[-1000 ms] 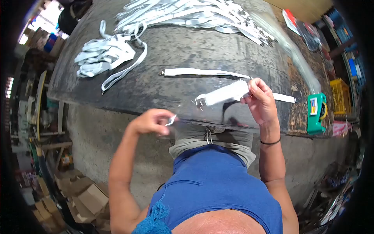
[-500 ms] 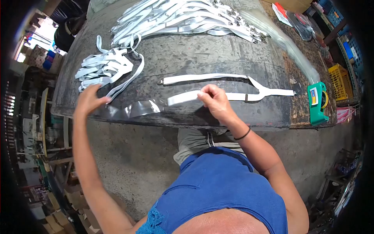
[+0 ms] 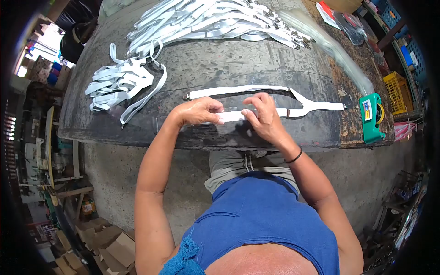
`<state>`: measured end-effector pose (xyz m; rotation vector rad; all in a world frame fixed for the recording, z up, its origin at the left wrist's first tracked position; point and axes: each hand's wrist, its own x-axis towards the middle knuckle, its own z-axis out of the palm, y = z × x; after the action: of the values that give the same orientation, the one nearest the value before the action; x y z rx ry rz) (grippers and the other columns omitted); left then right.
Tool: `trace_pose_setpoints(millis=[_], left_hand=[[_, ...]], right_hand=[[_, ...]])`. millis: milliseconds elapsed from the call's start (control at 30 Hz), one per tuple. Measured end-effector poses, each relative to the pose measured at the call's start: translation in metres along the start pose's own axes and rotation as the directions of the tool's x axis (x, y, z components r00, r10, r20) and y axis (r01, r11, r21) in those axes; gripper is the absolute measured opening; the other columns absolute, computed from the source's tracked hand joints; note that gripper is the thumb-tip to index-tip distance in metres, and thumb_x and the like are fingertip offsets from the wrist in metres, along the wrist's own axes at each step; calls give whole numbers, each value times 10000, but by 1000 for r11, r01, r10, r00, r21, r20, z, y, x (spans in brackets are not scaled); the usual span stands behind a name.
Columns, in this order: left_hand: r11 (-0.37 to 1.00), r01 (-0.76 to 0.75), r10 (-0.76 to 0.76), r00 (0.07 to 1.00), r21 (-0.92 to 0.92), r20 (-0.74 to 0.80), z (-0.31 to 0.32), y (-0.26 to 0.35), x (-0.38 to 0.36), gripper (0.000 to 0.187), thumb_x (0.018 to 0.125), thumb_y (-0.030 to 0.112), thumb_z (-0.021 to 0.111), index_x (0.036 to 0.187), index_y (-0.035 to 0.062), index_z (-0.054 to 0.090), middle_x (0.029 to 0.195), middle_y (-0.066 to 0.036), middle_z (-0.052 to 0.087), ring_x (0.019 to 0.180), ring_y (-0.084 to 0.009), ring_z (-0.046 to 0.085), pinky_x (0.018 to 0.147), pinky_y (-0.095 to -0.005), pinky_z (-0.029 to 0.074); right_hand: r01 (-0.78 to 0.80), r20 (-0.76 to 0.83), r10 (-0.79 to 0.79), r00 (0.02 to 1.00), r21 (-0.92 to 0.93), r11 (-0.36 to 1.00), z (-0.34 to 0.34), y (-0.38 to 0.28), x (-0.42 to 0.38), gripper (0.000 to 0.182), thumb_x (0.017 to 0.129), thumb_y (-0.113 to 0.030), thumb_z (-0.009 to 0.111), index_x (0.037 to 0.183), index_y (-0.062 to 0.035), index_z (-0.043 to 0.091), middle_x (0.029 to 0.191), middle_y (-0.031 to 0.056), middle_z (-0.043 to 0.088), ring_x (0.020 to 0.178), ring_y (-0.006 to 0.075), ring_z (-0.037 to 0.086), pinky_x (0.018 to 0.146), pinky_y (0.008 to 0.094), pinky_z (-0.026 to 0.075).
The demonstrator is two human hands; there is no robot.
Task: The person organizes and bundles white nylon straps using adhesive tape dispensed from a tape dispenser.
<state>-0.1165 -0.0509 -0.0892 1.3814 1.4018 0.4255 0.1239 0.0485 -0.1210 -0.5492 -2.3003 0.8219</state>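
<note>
A pair of white suspenders [image 3: 316, 106] lies across the table, its Y-shaped joint toward the right. My left hand [image 3: 199, 111] is closed in a pinch on the end of the nearer strap. Farther along this strap, my right hand [image 3: 266, 118] is loosely closed at it, thumb against the webbing and index finger raised. A piece of clear plastic [image 3: 229, 109] shows along the strap between my hands. The farther strap [image 3: 238, 90] lies loose, with a metal clip [image 3: 186, 96] at its left end.
A pile of white suspenders [image 3: 206, 23] covers the back of the table. A smaller tangled heap [image 3: 119, 82] lies at the left. On the right stand a green tape dispenser [image 3: 372, 119] and long clear plastic sleeves [image 3: 339, 52]. The table's front edge [image 3: 206, 147] runs close to my body.
My left hand has moved right, from beside the small heap to the strap's end. The clear plastic has shifted right toward the strap. My right hand's fingers have loosened and lifted a little.
</note>
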Motion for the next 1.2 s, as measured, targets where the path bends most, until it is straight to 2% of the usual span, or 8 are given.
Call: trace_pose_setpoints(millis=[133,200,300,333,433,1000,1033,1200], left_hand=[[995,-2,6,999,-103,34,1,6,-5,319,830,304,774,933,25,657,797,32,614,774,-71,523,684,-251,425],[997,21,-20,1000,-73,24,2,3,-3,292,837,278,763,930,22,661,795,24,624,772,-71,533,687,-253,431],[997,60,-59,998,-52,21,5,-4,5,235,851,228,739,918,14,668,789,6,648,758,-76,560,688,-260,448],[996,68,-67,997,-55,30,7,-5,9,207,858,203,726,907,9,673,784,-4,661,745,-80,577,687,-264,457],[1000,11,-11,999,-3,37,14,2,29,177,867,178,706,884,4,680,770,-19,678,722,-90,603,686,-266,472],[998,52,-51,997,-24,52,38,20,81,165,874,156,696,889,-8,687,766,-26,681,722,-94,616,689,-271,480],[997,71,-69,997,-42,46,38,20,81,167,874,157,697,892,-9,687,766,-27,681,723,-96,616,691,-271,480],[999,27,-26,998,-19,53,47,27,99,168,871,156,699,897,-10,688,768,-29,681,732,-100,616,707,-268,478]], right_hand=[[158,55,-151,987,-173,972,-8,36,4,245,871,-264,672,1030,-80,639,1074,106,587,1055,322,525,894,494,387],[60,436,-29,899,-59,996,-17,41,10,217,889,-278,657,964,-76,634,995,77,620,1035,295,557,902,532,355],[-99,550,119,827,-66,993,-28,27,21,218,931,-256,625,889,-42,607,811,107,610,828,281,590,814,440,408],[-83,499,51,865,42,996,-25,28,23,256,929,-251,632,849,-14,582,690,147,555,666,321,553,687,429,423],[-83,442,34,896,92,992,-19,25,20,234,901,-231,647,849,-14,578,742,174,606,730,397,599,642,452,447],[-59,528,186,829,-249,967,-86,66,4,215,859,-265,663,943,-69,689,859,181,685,902,372,655,744,476,490],[-121,594,293,750,-311,943,-97,68,7,230,857,-279,665,961,-76,696,857,177,688,909,359,661,761,468,493],[-205,620,258,741,-158,966,-98,84,4,215,874,-247,649,962,-54,681,858,186,683,878,373,654,752,451,493]])
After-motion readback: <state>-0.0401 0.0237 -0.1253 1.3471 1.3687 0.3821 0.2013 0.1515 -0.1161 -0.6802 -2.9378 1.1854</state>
